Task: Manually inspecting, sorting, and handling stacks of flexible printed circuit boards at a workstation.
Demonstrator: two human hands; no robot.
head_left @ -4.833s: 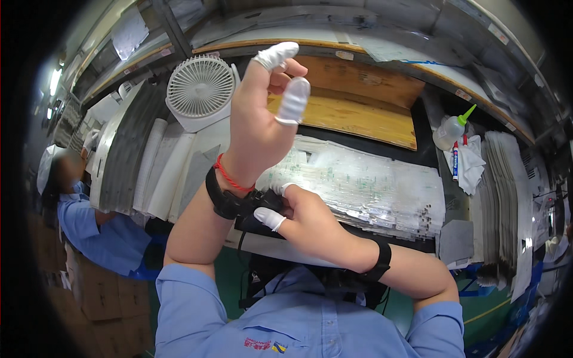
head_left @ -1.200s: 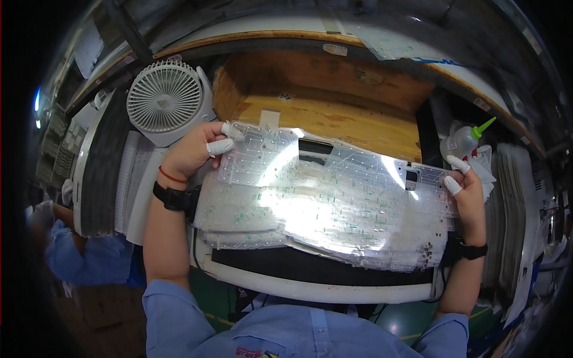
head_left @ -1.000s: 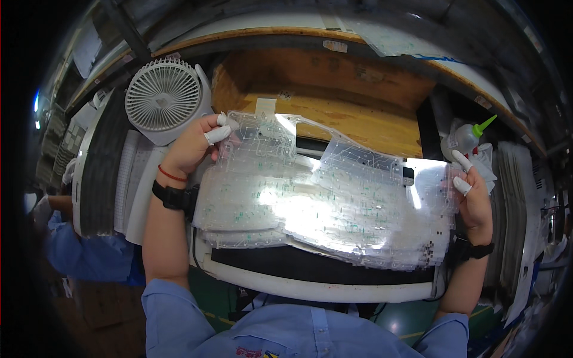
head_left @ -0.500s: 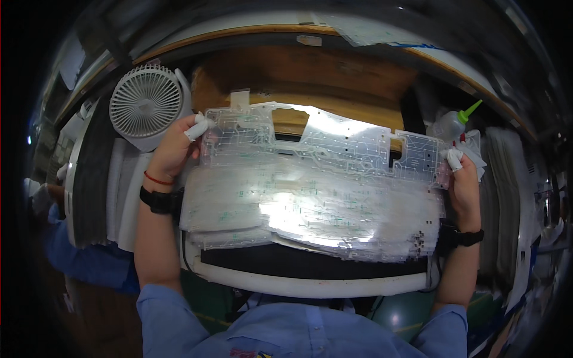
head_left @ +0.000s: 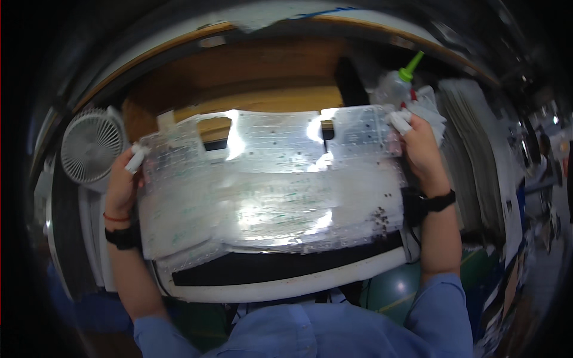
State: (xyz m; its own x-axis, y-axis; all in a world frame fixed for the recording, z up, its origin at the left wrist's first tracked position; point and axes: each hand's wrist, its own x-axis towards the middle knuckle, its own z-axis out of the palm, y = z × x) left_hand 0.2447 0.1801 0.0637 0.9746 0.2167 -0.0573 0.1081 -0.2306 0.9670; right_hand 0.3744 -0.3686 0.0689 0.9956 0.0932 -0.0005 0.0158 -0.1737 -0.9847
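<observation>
A clear plastic circuit sheet (head_left: 280, 143) with printed traces and cut-out openings is stretched between my two hands. My left hand (head_left: 122, 185) pinches its left end, and my right hand (head_left: 422, 149) pinches its upper right corner. White finger covers show on fingertips of both hands. Below and nearer me lies a thick stack of similar clear sheets (head_left: 268, 206) with green marks, its front edge uneven. The held sheet's lower part overlaps the stack, and I cannot tell whether they touch. Bright glare hides parts of both.
A white fan (head_left: 94, 146) stands at the left. At the back right are a clear squeeze bottle (head_left: 391, 89) with a green nozzle and crumpled white tissue (head_left: 428, 116). Dark layered sheets (head_left: 468, 149) are piled at the right. A white padded edge (head_left: 292, 288) runs before me.
The view has swung right and tilted, so the fan, bottle and stack appear further left. Both hands keep hold of the circuit sheet.
</observation>
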